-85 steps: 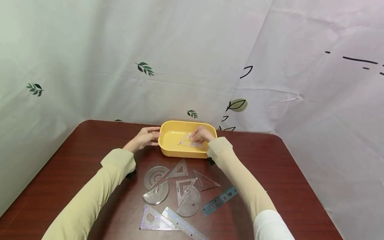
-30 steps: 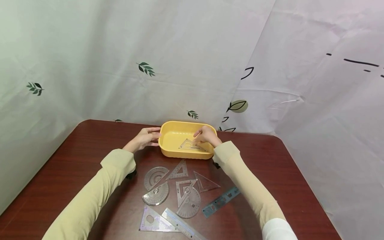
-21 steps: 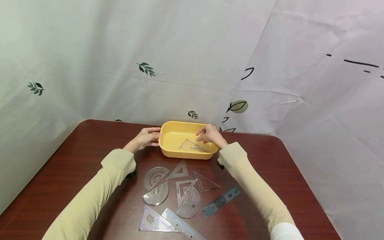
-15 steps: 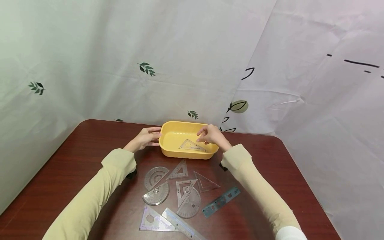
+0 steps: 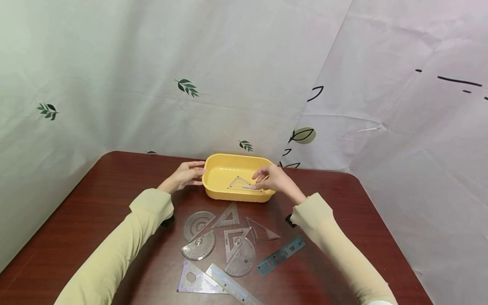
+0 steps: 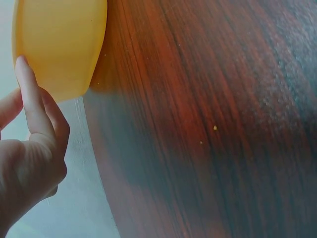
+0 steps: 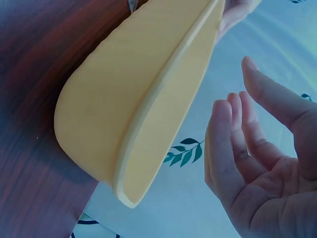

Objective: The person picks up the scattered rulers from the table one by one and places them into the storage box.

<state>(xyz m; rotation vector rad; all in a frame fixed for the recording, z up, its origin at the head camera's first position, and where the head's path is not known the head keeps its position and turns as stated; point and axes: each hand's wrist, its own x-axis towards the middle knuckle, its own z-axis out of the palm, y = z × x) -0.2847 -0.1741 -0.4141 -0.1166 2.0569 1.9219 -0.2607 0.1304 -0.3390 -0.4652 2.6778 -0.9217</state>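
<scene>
A yellow plastic basin [image 5: 217, 195] stands near the table's back edge, with a small clear set square [image 5: 239, 184] lying flat inside it. At the basin's left end, my left hand [image 5: 184, 176] touches the rim and outer wall with nearly straight fingers; the left wrist view shows a fingertip [image 6: 24, 69] against the yellow wall. My right hand [image 5: 275, 178] hovers over the basin's right end. Thumb and fingers are apart in the right wrist view, and nothing lies between them. That hand covers part of the basin's right rim in the head view.
On the table [image 5: 366, 237], nearer to me, lie two overlapping protractors [image 5: 198, 243], clear set squares [image 5: 262, 232], another protractor [image 5: 242, 259], a blue stencil ruler [image 5: 281, 256], a purple-tinted set square [image 5: 194, 279] and a clear ruler [image 5: 230, 283]. A white curtain [image 5: 244, 84] rises behind.
My right hand has let go of the small set square, leaving it in the basin, and has drawn back to the right. The left hand stays at the basin's left end.
</scene>
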